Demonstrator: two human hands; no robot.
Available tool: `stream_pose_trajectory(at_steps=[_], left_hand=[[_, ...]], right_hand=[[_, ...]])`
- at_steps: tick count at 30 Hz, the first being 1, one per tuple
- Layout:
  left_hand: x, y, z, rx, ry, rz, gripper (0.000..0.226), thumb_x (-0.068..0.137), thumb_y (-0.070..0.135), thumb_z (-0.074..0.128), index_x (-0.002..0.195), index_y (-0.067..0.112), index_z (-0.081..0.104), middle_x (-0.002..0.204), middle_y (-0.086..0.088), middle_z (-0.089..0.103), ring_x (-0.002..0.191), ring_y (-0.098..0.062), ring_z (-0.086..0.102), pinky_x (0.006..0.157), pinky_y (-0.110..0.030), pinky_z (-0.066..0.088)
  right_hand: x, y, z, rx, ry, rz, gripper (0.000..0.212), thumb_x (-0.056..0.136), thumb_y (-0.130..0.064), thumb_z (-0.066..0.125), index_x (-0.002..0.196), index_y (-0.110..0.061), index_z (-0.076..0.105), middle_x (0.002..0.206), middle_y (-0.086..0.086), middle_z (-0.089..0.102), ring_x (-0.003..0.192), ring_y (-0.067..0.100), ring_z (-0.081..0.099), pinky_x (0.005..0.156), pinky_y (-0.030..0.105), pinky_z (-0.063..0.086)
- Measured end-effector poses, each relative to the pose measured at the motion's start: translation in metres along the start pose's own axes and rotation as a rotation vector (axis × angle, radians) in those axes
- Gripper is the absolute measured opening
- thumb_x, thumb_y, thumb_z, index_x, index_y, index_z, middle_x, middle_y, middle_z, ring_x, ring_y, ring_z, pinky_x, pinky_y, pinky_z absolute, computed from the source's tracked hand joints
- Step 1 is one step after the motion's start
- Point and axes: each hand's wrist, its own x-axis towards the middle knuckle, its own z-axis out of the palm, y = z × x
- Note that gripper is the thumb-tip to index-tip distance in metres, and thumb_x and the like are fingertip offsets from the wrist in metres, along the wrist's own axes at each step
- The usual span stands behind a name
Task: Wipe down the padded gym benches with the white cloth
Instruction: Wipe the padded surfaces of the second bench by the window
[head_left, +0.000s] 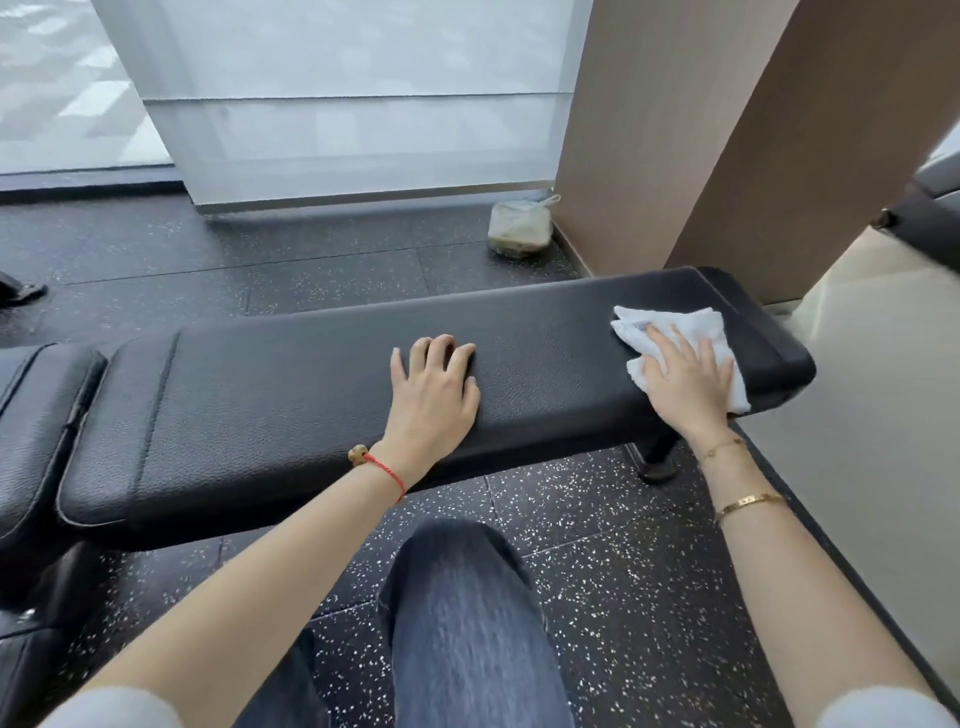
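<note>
Our right hand (688, 382) presses flat, fingers spread, on the crumpled white terry cloth (675, 338) near the right end of the pebbled black bench (311, 384); our left hand (434, 392) rests mid-pad, fingers loosely curled, grasping nothing.

Right hand (685, 382) presses cloth (670, 325) (white) onto bench (311, 384).

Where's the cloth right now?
In the head view, the cloth lies flat under the right hand at the right end of the bench, near the wooden pillar.
</note>
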Motion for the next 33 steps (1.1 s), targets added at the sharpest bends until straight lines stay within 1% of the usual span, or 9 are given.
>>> stream_pose_trajectory(at_steps=[6, 11, 15, 17, 19, 22, 24, 30, 33], left_hand=[[-0.003, 0.002, 0.004, 0.044, 0.029, -0.002, 0.044, 0.096, 0.034, 0.038, 0.138, 0.021, 0.046, 0.141, -0.005, 0.045, 0.133, -0.029, 0.037, 0.115, -0.059, 0.024], [-0.003, 0.001, 0.006, 0.054, 0.036, -0.007, 0.044, 0.096, 0.033, 0.039, 0.138, 0.021, 0.046, 0.141, -0.004, 0.045, 0.133, -0.028, 0.037, 0.115, -0.059, 0.024], [-0.002, 0.001, 0.007, 0.073, 0.036, -0.011, 0.045, 0.097, 0.033, 0.04, 0.139, 0.022, 0.046, 0.143, -0.004, 0.045, 0.135, -0.028, 0.037, 0.115, -0.057, 0.023], [-0.002, 0.002, 0.007, 0.087, 0.039, -0.014, 0.045, 0.096, 0.034, 0.038, 0.139, 0.022, 0.048, 0.143, -0.005, 0.046, 0.134, -0.028, 0.039, 0.114, -0.057, 0.025], [-0.003, 0.003, 0.005, 0.094, 0.037, -0.019, 0.047, 0.095, 0.035, 0.035, 0.138, 0.022, 0.05, 0.142, -0.005, 0.048, 0.133, -0.029, 0.041, 0.113, -0.057, 0.026], [-0.002, 0.005, 0.003, 0.101, 0.038, -0.018, 0.048, 0.094, 0.036, 0.034, 0.136, 0.022, 0.051, 0.141, -0.005, 0.049, 0.132, -0.029, 0.041, 0.112, -0.057, 0.026], [-0.002, 0.003, 0.003, 0.101, 0.042, -0.014, 0.047, 0.094, 0.036, 0.035, 0.135, 0.022, 0.051, 0.14, -0.005, 0.049, 0.131, -0.029, 0.042, 0.111, -0.056, 0.027], [-0.001, 0.002, 0.001, 0.047, 0.046, -0.022, 0.045, 0.094, 0.035, 0.042, 0.135, 0.021, 0.054, 0.141, -0.004, 0.051, 0.131, -0.028, 0.042, 0.112, -0.056, 0.027], [-0.003, 0.002, 0.0, -0.009, 0.051, -0.034, 0.044, 0.095, 0.033, 0.047, 0.136, 0.019, 0.055, 0.143, -0.004, 0.052, 0.135, -0.027, 0.041, 0.115, -0.056, 0.024]], right_hand=[[0.076, -0.005, -0.01, 0.007, -0.153, 0.103, 0.054, 0.1, -0.041, 0.027, 0.153, -0.045, 0.019, 0.164, -0.011, 0.014, 0.15, 0.03, 0.007, 0.119, 0.056, 0.001], [0.063, -0.059, 0.007, 0.023, -0.228, -0.266, 0.053, 0.101, -0.04, 0.028, 0.153, -0.046, 0.019, 0.164, -0.018, 0.011, 0.152, 0.021, 0.001, 0.119, 0.055, -0.002], [0.026, -0.038, 0.013, 0.064, -0.189, -0.457, 0.049, 0.101, -0.045, 0.032, 0.149, -0.052, 0.026, 0.16, -0.026, 0.019, 0.152, 0.018, 0.005, 0.12, 0.05, 0.0], [0.035, -0.016, 0.008, 0.031, -0.126, -0.425, 0.049, 0.099, -0.044, 0.033, 0.147, -0.05, 0.031, 0.158, -0.025, 0.024, 0.15, 0.02, 0.014, 0.117, 0.049, 0.007], [0.062, -0.002, 0.002, -0.026, -0.071, -0.3, 0.049, 0.1, -0.039, 0.034, 0.149, -0.046, 0.031, 0.16, -0.02, 0.026, 0.147, 0.022, 0.02, 0.114, 0.048, 0.011], [0.102, -0.008, -0.003, -0.031, -0.129, -0.115, 0.053, 0.1, -0.039, 0.027, 0.153, -0.042, 0.024, 0.164, -0.015, 0.016, 0.15, 0.025, 0.014, 0.119, 0.053, 0.008], [0.107, -0.029, 0.003, -0.008, -0.155, -0.117, 0.054, 0.1, -0.037, 0.025, 0.154, -0.039, 0.021, 0.165, -0.013, 0.013, 0.151, 0.026, 0.009, 0.119, 0.057, 0.005], [0.02, -0.092, 0.024, 0.031, -0.161, -0.492, 0.051, 0.101, -0.043, 0.032, 0.151, -0.048, 0.023, 0.162, -0.021, 0.017, 0.152, 0.025, 0.007, 0.119, 0.055, 0.0], [0.008, -0.088, 0.025, 0.03, -0.18, -0.538, 0.049, 0.102, -0.046, 0.031, 0.151, -0.05, 0.024, 0.162, -0.022, 0.017, 0.152, 0.022, 0.006, 0.121, 0.052, -0.001]])
